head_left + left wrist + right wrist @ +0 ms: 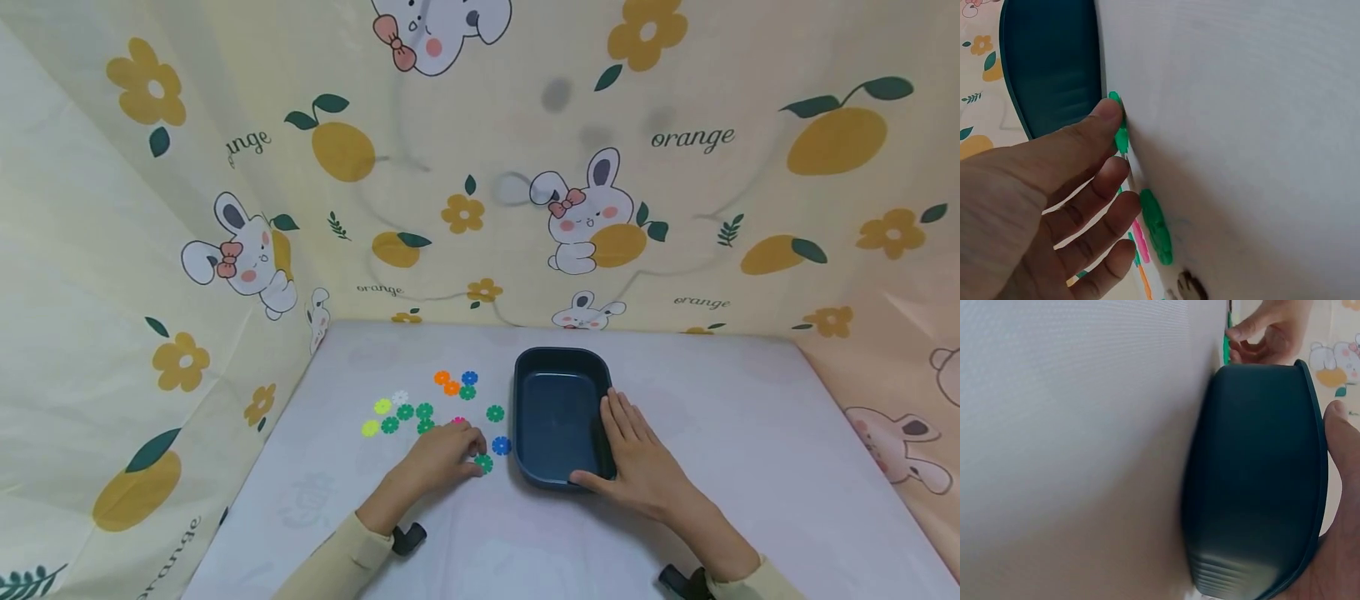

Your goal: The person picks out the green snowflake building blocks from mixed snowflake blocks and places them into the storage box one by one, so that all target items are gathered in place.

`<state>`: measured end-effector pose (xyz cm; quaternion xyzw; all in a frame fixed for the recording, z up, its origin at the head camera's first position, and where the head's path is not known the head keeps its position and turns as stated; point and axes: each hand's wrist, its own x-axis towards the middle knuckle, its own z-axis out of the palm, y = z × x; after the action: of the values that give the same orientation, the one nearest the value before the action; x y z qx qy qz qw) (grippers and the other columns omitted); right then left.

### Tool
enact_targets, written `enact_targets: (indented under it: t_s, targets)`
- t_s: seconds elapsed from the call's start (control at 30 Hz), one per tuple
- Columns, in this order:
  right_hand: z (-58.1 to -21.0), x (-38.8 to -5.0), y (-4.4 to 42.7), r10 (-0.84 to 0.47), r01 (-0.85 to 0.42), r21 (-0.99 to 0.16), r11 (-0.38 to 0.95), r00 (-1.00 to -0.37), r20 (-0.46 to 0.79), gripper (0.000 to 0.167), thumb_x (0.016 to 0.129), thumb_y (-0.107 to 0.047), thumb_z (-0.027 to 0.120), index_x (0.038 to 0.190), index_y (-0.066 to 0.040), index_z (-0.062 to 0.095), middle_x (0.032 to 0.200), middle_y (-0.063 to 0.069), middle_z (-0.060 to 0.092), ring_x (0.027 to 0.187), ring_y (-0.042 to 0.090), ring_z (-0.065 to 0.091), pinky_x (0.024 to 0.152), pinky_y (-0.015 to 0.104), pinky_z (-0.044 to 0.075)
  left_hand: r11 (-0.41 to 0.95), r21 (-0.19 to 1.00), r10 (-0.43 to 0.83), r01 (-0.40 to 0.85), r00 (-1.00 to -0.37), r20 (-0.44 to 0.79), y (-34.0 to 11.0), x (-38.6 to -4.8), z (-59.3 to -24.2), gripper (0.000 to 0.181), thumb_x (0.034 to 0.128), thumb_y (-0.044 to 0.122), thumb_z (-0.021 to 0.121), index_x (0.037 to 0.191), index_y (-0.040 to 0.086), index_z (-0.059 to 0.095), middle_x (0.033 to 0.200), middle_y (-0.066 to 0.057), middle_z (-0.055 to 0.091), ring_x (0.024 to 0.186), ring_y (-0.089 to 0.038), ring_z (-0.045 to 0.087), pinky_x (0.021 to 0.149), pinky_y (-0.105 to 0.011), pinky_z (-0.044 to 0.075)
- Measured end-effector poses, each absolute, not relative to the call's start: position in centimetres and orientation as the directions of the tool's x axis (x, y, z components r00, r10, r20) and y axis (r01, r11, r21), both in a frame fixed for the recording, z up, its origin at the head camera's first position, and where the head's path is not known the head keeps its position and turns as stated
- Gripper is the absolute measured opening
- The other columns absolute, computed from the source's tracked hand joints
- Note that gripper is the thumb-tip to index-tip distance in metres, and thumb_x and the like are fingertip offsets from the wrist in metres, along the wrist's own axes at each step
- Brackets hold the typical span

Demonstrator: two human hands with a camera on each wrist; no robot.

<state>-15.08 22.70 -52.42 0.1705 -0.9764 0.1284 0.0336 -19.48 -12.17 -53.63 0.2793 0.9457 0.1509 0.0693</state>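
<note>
My left hand (pixel 446 457) is low over the table, its thumb and forefinger pinching a green disc (pixel 483 463) at the edge. In the left wrist view the thumb of that hand (pixel 1029 181) lies on the green disc (pixel 1121 139), the other fingers curving below, near another green disc (pixel 1157 228). A dark blue tray (pixel 558 429) stands to the right, its visible inside bare. My right hand (pixel 641 467) rests against the tray's right side with straight fingers, the thumb at the near rim. In the right wrist view it touches the tray (pixel 1254 469).
Several green discs (pixel 405 412) lie left of the tray, with orange (pixel 442 377), yellow (pixel 383 406) and white ones (pixel 401 397). Blue discs (pixel 501 446) lie nearer the tray. A pink disc (pixel 458 421) is partly hidden by my left hand. Patterned cloth (pixel 465 250) hangs behind the table.
</note>
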Motion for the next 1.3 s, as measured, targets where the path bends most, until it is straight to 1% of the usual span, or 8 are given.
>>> enact_targets:
  t_s: [0.2, 0.37, 0.57, 0.73, 0.83, 0.93, 1.07, 1.3]
  targets:
    - [-52.7, -15.1, 22.6, -0.318, -0.333, -0.242, 0.911, -0.943, 0.102, 0.130, 0.086, -0.086, 0.063, 0.167, 0.006, 0.020, 0.177, 0.024, 0.012, 0.164, 0.041, 0.012, 0.129, 0.060, 0.021, 0.781, 0.414, 0.532, 0.468, -0.845, -0.049, -12.3, -19.4, -53.7, 0.028, 0.0889, 0.024, 0.091, 0.104, 0.023, 0.067, 0.088, 0.012, 0.060, 0.081, -0.006, 0.055, 0.075, -0.022, 0.051]
    - [-52.6, -15.0, 22.5, -0.316, -0.333, -0.243, 0.911, -0.943, 0.106, 0.130, 0.086, -0.085, 0.063, 0.167, 0.007, 0.021, 0.177, 0.024, 0.012, 0.164, 0.042, 0.012, 0.129, 0.059, 0.020, 0.732, 0.541, 0.531, 0.414, -0.844, -0.074, -13.0, -19.6, -53.5, 0.021, 0.0959, 0.017, 0.083, 0.104, 0.024, 0.065, 0.085, 0.013, 0.061, 0.080, -0.007, 0.057, 0.074, -0.023, 0.052]
    - [-52.5, -14.9, 22.4, -0.325, -0.344, -0.237, 0.908, -0.938, 0.118, 0.128, 0.087, -0.084, 0.064, 0.166, 0.009, 0.022, 0.176, 0.026, 0.013, 0.164, 0.043, 0.013, 0.128, 0.061, 0.022, 0.618, 0.699, 0.536, 0.359, -0.843, -0.041, -13.7, -20.3, -52.3, 0.012, 0.1026, 0.011, 0.073, 0.108, 0.021, 0.068, 0.093, 0.010, 0.068, 0.087, -0.009, 0.063, 0.080, -0.027, 0.056]
    - [-52.6, -14.8, 22.4, -0.326, -0.345, -0.236, 0.908, -0.938, 0.117, 0.128, 0.087, -0.083, 0.064, 0.166, 0.009, 0.022, 0.176, 0.026, 0.013, 0.164, 0.043, 0.014, 0.128, 0.061, 0.021, 0.525, 0.792, 0.473, 0.312, -0.880, 0.033, -13.0, -21.0, -50.2, 0.010, 0.1048, 0.015, 0.072, 0.115, 0.014, 0.070, 0.101, 0.004, 0.072, 0.092, -0.014, 0.068, 0.080, -0.029, 0.059]
    - [-52.6, -14.8, 22.4, -0.324, -0.343, -0.241, 0.908, -0.939, 0.114, 0.128, 0.088, -0.083, 0.064, 0.166, 0.009, 0.022, 0.176, 0.026, 0.013, 0.164, 0.043, 0.013, 0.129, 0.061, 0.021, 0.490, 0.825, 0.434, 0.281, -0.899, 0.048, -12.2, -21.4, -49.1, 0.013, 0.1045, 0.017, 0.073, 0.117, 0.012, 0.071, 0.104, 0.004, 0.074, 0.095, -0.014, 0.071, 0.081, -0.029, 0.060]
    - [-52.7, -14.8, 22.5, -0.321, -0.338, -0.240, 0.910, -0.941, 0.108, 0.128, 0.087, -0.083, 0.063, 0.166, 0.008, 0.022, 0.177, 0.026, 0.012, 0.164, 0.043, 0.013, 0.128, 0.061, 0.022, 0.471, 0.836, 0.428, 0.283, -0.901, 0.064, -11.1, -21.9, -48.4, 0.012, 0.1032, 0.018, 0.075, 0.114, 0.015, 0.072, 0.104, 0.005, 0.074, 0.096, -0.013, 0.071, 0.084, -0.029, 0.060]
    - [-52.6, -14.8, 22.5, -0.319, -0.334, -0.240, 0.911, -0.942, 0.103, 0.128, 0.088, -0.084, 0.063, 0.166, 0.008, 0.022, 0.177, 0.026, 0.012, 0.164, 0.043, 0.013, 0.128, 0.062, 0.022, 0.462, 0.829, 0.463, 0.315, -0.883, 0.077, -9.3, -22.6, -48.0, 0.007, 0.1028, 0.018, 0.076, 0.109, 0.020, 0.072, 0.103, 0.007, 0.074, 0.094, -0.011, 0.070, 0.085, -0.028, 0.060]
    - [-52.5, -14.9, 22.4, -0.314, -0.330, -0.247, 0.911, -0.944, 0.102, 0.127, 0.088, -0.083, 0.063, 0.166, 0.009, 0.022, 0.176, 0.026, 0.012, 0.164, 0.044, 0.013, 0.128, 0.062, 0.022, 0.483, 0.797, 0.561, 0.363, -0.827, 0.037, -5.3, -24.2, -47.7, 0.008, 0.1026, 0.018, 0.076, 0.110, 0.019, 0.074, 0.100, 0.009, 0.072, 0.090, -0.009, 0.066, 0.082, -0.022, 0.058]
